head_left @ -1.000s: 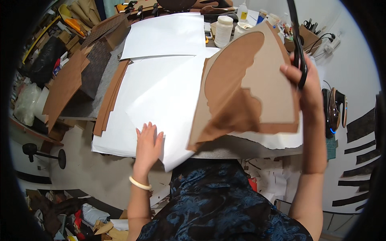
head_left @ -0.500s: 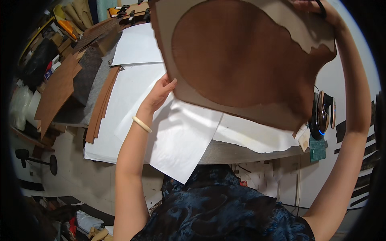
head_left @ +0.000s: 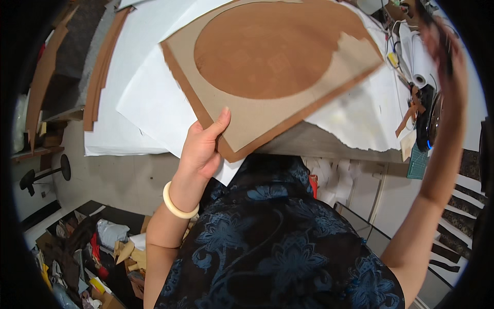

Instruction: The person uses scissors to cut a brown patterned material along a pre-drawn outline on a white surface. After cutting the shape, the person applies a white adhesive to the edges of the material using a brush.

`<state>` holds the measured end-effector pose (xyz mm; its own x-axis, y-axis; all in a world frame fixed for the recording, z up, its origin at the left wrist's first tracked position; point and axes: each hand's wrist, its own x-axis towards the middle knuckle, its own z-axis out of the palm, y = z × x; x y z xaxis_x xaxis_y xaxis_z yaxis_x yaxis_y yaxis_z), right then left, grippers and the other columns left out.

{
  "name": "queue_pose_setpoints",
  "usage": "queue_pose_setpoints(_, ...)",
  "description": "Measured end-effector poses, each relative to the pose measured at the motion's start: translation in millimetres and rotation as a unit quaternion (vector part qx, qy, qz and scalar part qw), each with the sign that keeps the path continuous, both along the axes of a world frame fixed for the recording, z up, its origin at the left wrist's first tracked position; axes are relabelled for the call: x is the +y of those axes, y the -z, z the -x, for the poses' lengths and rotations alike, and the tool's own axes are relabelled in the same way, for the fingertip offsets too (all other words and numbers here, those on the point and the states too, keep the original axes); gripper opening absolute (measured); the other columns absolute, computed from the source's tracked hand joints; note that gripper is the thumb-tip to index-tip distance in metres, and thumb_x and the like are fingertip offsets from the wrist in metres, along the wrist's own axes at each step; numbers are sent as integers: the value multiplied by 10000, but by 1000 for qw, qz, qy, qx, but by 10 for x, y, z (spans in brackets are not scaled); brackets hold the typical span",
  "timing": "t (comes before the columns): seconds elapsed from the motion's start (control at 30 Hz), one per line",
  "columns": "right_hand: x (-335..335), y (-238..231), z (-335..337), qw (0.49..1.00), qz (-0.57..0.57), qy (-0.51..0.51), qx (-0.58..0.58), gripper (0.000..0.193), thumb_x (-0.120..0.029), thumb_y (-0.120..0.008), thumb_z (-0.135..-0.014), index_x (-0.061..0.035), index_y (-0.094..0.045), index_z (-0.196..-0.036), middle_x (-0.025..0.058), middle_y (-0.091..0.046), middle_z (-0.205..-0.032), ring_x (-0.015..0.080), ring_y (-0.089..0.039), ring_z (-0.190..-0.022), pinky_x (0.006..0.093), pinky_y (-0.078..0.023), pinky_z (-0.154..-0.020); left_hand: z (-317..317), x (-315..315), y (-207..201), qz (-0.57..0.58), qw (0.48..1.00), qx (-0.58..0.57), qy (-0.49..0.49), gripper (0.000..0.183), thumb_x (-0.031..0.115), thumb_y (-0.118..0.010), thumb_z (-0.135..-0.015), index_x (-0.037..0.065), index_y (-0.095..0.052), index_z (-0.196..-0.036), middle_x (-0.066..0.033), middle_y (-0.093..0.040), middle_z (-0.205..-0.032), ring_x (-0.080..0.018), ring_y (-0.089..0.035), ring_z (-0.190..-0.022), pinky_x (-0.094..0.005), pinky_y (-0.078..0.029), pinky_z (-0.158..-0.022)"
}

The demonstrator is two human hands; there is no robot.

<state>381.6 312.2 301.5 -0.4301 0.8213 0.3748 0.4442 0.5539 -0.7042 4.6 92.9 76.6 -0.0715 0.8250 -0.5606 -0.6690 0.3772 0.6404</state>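
Note:
A brown sheet [head_left: 267, 56], seemingly leather, carries a beige layer [head_left: 247, 110] with a large rounded opening through which the brown shows. My left hand [head_left: 203, 144], a cream bangle on its wrist, pinches the sheet's near left corner, thumb on top. The sheet tilts above white paper [head_left: 149, 98] on the table. Off to the right, apart from the sheet, my raised right hand [head_left: 450, 59] is smeared by motion. Its fingers close round a long black tool [head_left: 443, 44], perhaps scissors; its exact kind is blurred.
At the right edge of the table stand a black iron [head_left: 424, 118] with a blue light, a white paper roll [head_left: 419, 64] and a green cutting mat [head_left: 418, 166]. Brown strips [head_left: 105, 72] lie at the left. Scraps [head_left: 113, 232] crowd the floor at lower left.
The sheet has come down and nearer to me, and has turned in my left hand. My right hand has let go of its far edge and swung out to the right. The view has shifted downward.

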Motion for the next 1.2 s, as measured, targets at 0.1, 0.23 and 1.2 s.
queue_pose_setpoints(0.1,-1072,1300,9,969,230,-34,83,391,-92,-807,-875,35,-733,-1237,76,-744,-912,103,-677,-749,248,-531,-641,79,-163,69,38,997,-32,61,453,171,-726,-1040,-21,-574,-1421,-117,-706,-1323,-200,-714,-1139,-341,-627,-909)
queue_pose_setpoints(0.23,-2216,1915,-102,917,380,-101,64,489,-57,-923,-750,61,-764,-1197,101,-750,-873,107,-692,-716,248,-543,-641,-33,-203,169,34,995,-39,89,311,73,-676,-1039,-29,-615,-1326,-119,-735,-1209,-187,-758,-1018,-308,-679,-771)
queue_pose_setpoints(1.2,-3170,2257,-439,738,641,7,212,558,-109,-976,-770,72,-760,-1252,75,-790,-976,60,-691,-816,216,-551,-720,-424,-237,69,2,979,7,202,420,189,-612,-1110,-122,-572,-1390,-249,-714,-1289,-353,-744,-1163,-397,-663,-977)
